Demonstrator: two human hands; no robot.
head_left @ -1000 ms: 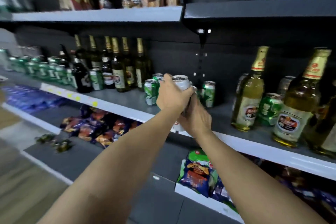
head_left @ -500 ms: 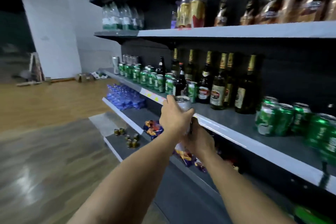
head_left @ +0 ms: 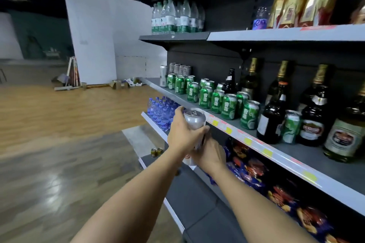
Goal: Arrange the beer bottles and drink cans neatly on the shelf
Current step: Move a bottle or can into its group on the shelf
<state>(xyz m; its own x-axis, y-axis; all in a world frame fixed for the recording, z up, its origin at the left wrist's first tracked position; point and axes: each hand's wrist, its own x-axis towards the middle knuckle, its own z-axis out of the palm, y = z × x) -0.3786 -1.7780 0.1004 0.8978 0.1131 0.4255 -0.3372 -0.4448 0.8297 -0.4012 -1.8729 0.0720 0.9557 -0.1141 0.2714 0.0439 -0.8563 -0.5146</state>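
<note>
With your left hand [head_left: 183,134] and right hand [head_left: 210,154] wrapped around the silver can [head_left: 194,120], grip its rigid sidewall, since thin aluminium probably dents and slips.

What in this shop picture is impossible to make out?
- Silver can: label hidden by left hand, head view.
- Right hand: what it grips is hidden behind the hands.
- Top-shelf bottles: blurred, cut off by the top edge.
- Snack packets: print blurred.

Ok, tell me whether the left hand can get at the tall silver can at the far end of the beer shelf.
Probably not yet: the left hand grips a silver can, and the tall silver can stands far beyond it, though nothing blocks the way.
</note>
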